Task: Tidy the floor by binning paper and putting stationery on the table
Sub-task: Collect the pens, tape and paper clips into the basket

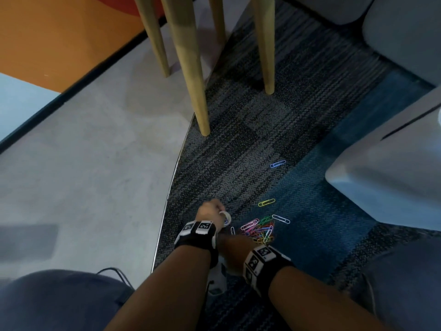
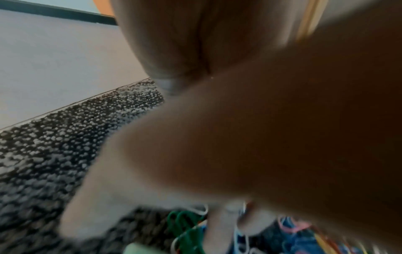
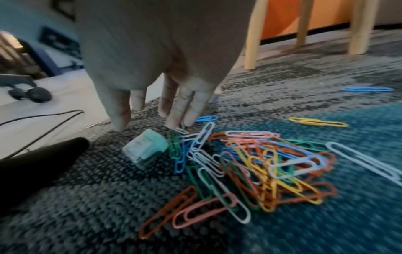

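Observation:
A heap of coloured paper clips point(image 1: 260, 231) point(image 3: 250, 165) lies on the blue-grey carpet. Stray clips lie beyond it: a blue one point(image 1: 277, 164), a yellow one point(image 1: 266, 202) and a white one point(image 1: 281, 219). A small teal and clear box point(image 3: 145, 149) lies on its side at the heap's left edge. My left hand point(image 1: 214, 210) grips a white tape roll point(image 1: 225, 217) just left of the heap; its wrist view is blurred and filled by the hand point(image 2: 239, 137). My right hand point(image 3: 150, 124) points straight fingers point(image 3: 176, 120) down onto the heap's near clips, thumb apart.
Pale wooden table legs point(image 1: 202, 103) point(image 1: 267, 68) stand ahead on the carpet's curved edge. Grey upholstered seats point(image 1: 393, 175) close off the right side. Smooth grey floor point(image 1: 95, 163) lies to the left, with a black cable point(image 3: 43, 116) and chair castors point(image 3: 32, 94) on it.

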A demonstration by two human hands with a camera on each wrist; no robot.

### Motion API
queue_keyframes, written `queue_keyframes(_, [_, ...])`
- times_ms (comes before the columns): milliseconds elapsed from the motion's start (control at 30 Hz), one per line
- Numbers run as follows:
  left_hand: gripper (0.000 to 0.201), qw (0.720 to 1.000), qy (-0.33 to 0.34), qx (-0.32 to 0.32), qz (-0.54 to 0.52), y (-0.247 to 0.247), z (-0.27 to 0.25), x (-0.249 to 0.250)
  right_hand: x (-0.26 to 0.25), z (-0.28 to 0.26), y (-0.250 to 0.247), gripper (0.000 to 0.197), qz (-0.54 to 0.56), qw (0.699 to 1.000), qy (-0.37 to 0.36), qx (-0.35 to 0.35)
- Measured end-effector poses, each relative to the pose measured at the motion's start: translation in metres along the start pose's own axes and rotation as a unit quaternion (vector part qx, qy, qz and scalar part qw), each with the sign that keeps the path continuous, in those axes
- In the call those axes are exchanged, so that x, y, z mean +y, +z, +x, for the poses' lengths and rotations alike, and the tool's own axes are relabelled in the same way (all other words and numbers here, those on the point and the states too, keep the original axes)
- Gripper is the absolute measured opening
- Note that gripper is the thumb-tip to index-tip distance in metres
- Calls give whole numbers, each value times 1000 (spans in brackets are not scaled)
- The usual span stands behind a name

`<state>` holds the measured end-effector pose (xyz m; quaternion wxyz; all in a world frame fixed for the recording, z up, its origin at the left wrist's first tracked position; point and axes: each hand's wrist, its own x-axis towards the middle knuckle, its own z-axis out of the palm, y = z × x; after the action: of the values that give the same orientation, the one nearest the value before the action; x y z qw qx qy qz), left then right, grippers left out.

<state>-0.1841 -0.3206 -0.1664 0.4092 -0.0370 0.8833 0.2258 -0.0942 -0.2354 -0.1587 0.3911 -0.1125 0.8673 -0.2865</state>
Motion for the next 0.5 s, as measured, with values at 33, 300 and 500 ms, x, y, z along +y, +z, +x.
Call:
queue_keyframes(33, [10, 1000, 5, 5, 0, -1, -1, 1, -4, 5, 3, 41, 4, 1000, 12, -25])
queue_keyframes(300, [7, 999, -6, 31, -36, -10, -6, -7, 1, 25, 22, 42, -25, 989, 41, -143])
queue_keyframes(500, [9, 999, 8, 19, -46, -15, -2, -6, 11, 25, 0, 32, -81, 992, 8, -97])
